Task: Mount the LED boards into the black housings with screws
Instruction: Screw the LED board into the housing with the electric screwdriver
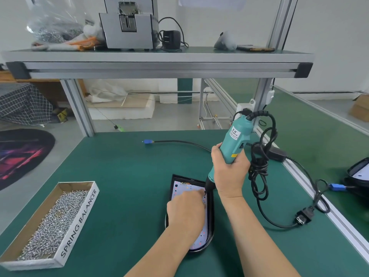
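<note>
A black housing (210,216) lies on the green table, and a white LED board (180,187) with coloured dots sits inside it. My left hand (186,211) rests on the board, fingertips pinched at the spot under the driver's tip; whether a screw is between them is hidden. My right hand (229,170) grips a teal electric screwdriver (237,136) nearly upright, its black nose down at the board's right edge. A cardboard box of silver screws (54,222) stands at the left.
The screwdriver's black cable (261,162) coils beside my right hand and runs to a plug (304,216) on the table. A lead with a blue connector (147,141) lies behind. Another housing (358,173) sits on the right bench. An aluminium shelf (157,64) spans overhead.
</note>
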A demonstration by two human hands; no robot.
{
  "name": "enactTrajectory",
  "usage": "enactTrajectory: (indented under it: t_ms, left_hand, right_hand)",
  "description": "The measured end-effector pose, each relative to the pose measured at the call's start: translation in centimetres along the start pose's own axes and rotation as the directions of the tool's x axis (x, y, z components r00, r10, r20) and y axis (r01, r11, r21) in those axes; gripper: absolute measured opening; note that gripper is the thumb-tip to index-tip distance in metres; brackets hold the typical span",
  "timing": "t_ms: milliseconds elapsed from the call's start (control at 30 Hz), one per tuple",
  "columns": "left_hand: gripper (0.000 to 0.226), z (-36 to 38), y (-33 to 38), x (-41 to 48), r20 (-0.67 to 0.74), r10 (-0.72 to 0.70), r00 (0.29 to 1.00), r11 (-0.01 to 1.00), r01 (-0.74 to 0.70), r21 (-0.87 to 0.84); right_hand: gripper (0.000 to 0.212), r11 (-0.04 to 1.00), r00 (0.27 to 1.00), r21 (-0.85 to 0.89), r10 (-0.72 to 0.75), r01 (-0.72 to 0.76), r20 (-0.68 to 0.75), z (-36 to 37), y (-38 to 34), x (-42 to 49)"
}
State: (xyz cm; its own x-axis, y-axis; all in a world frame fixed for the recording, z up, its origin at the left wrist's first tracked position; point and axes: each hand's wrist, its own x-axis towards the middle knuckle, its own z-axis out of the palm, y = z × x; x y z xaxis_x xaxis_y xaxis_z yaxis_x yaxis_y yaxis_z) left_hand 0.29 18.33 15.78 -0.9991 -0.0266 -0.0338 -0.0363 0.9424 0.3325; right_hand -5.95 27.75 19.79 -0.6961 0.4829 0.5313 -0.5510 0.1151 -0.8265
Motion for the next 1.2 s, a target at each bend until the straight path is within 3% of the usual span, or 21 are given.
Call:
enactTrajectory:
  t_ms: [600,833,1033,1200]
  left_hand:
    - [0.037,0.26,0.0,0.27,-0.029,0.015,0.999,1.0,-0.015,-0.017]
    - [0.037,0.14,0.09,0.21,-0.034,0.017,0.999,1.0,-0.017,0.003]
    - [0.036,0.17,0.06,0.07,-0.051,0.026,0.998,1.0,-0.026,-0.006]
    - [0.033,0.31,-0.02,0.08,-0.048,0.023,0.999,0.999,-0.022,0.028]
  right_hand:
    - [0.031,1.0,1.0,-0.01,-0.006,0.007,0.023,-0.28,0.52,0.22]
    - [0.019,1.0,0.998,-0.024,-0.01,0.012,0.064,0.08,0.65,-0.05]
    - [0.034,1.0,0.995,-0.013,0.022,-0.021,0.096,-0.06,0.91,-0.38]
    - [0.034,0.996,0.991,0.025,0.084,-0.087,0.108,0.24,0.76,-0.36]
